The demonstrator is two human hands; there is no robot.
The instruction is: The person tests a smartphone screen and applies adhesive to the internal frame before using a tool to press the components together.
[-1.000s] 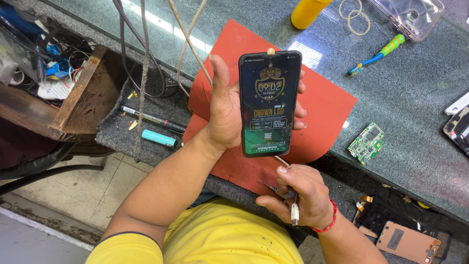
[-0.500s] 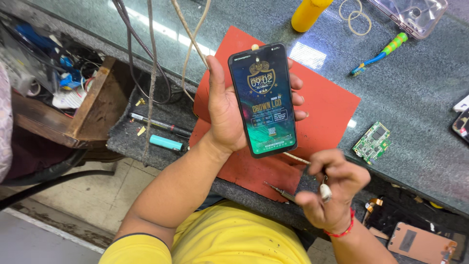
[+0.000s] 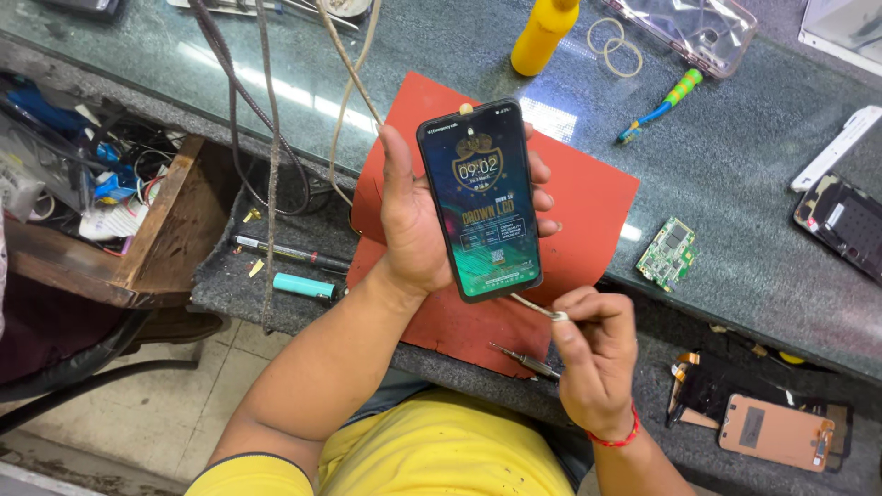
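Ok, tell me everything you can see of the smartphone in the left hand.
The slim black glass-fronted smartphone is upright, slightly tilted, with its screen lit: dark blue-green wallpaper, clock and gold emblem. A small notch sits at the top edge. The left hand wraps it from behind, thumb along the left side, fingertips on the right edge. It hangs above the red rubber mat. A thin pale cable, pinched by the right hand, meets its bottom edge.

Bare red mat (image 3: 588, 211) lies open right of my phone (image 3: 480, 200); beyond it the circuit board (image 3: 668, 253) and screwdriver (image 3: 660, 107) crowd the worktop (image 3: 735, 184); cables (image 3: 266, 138) block the left.
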